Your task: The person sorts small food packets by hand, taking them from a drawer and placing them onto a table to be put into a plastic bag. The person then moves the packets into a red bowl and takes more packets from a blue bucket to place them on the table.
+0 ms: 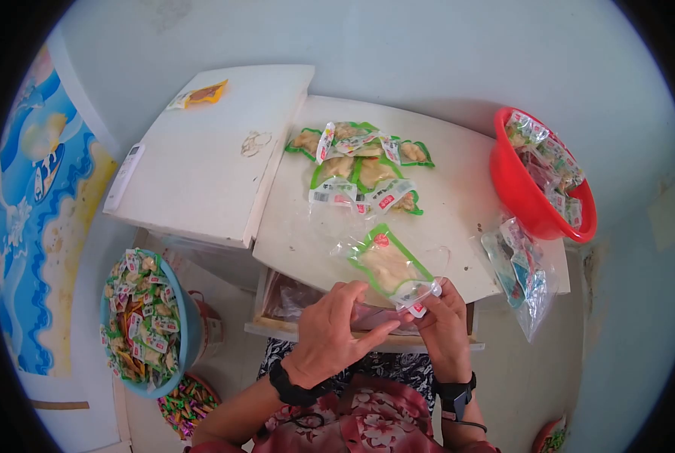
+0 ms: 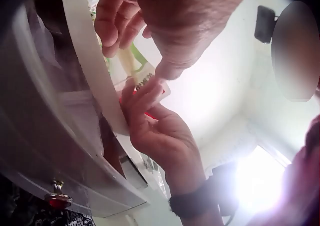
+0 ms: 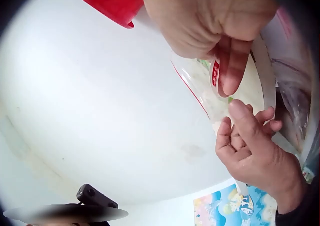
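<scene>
The person's two hands are close together at the near edge of the white table [image 1: 458, 226]. The left hand [image 1: 330, 332] and the right hand [image 1: 443, 317] both pinch the near end of a clear bag [image 1: 432, 260]. The rest of the bag lies flat on the table just beyond the fingers. Inside it is one green-edged packet [image 1: 386, 266], with a small red and white label at the end under the fingers.

In the right wrist view the thumb of the right hand covers part of this label, so its print is not readable. In the left wrist view strong back light and the table edge hide most of the bag. Only a strip of green and red shows between the fingertips.

Further back on the table is a pile of green packets [image 1: 360, 170], overlapping so their number is hard to tell. A red basin [image 1: 530, 208] with more packets stands at the right edge. Near it a second plastic bag [image 1: 518, 275] hangs partly over the table edge, its contents unclear. A blue basin [image 1: 190, 325] of small packets stands low on the left, partly cut by the dark border of the view.
</scene>
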Demonstrator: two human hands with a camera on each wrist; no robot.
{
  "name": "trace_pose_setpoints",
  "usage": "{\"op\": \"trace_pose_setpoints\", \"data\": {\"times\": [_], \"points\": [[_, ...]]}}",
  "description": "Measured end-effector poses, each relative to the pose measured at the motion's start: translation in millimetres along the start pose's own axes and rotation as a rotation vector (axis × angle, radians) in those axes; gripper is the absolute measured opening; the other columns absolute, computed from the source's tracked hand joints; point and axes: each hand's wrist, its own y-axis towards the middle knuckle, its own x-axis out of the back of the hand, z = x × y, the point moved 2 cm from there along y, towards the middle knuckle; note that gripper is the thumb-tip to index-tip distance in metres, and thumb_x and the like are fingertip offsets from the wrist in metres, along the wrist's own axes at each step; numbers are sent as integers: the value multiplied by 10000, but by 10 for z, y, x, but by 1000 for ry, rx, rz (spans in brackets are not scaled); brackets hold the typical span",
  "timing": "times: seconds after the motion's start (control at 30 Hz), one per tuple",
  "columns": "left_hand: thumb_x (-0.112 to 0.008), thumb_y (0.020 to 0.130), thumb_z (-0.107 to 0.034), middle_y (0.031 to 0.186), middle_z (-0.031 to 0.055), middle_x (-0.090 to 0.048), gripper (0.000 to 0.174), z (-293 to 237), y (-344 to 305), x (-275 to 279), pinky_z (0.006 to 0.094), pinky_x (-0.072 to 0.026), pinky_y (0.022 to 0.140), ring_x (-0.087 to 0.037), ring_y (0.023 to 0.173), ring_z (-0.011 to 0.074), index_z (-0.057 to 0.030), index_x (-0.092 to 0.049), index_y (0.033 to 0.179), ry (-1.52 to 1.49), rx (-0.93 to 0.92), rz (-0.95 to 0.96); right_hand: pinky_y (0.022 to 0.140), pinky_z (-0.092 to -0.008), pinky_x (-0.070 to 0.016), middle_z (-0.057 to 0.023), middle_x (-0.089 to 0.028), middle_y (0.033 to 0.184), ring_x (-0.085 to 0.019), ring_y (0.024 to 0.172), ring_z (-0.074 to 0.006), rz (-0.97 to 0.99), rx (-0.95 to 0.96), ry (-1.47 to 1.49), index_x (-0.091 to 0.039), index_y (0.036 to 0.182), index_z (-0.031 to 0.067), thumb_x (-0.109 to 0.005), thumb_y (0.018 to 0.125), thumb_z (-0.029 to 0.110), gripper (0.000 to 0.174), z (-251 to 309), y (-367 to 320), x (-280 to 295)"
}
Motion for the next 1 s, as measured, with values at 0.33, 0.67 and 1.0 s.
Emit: {"op": "trace_pose_setpoints", "data": {"times": [0.33,0.67,1.0], "points": [[-776,862,-22,937,92,-626,329,73,42,-50,294,-521,653,-612,719,188,-28,-585,1129,-213,158,-79,802,-392,-654,-155,-692,1158,-749,957,-231,8,32,-52,-523,1191,7,-535,1024,-9,168,-36,5,-84],[-682,816,39,955,126,-647,238,-18,-152,-285,423,-539,709,-652,797,339,-37,-602,1027,-239,-153,240,838,-321,-606,-93,-703,1111,-715,972,-153,-13,31,74,-561,1174,31,-574,1059,55,118,-98,3,-199],[-843,824,-174,1017,112,-671,443,-286,2,15,361,-549,654,-680,825,264,-24,-642,1189,-130,-224,260,742,-199,-513,5,-686,999,-639,867,-46,-7,128,-223,-591,1173,46,-612,1051,89,130,-16,-5,-123]]}}
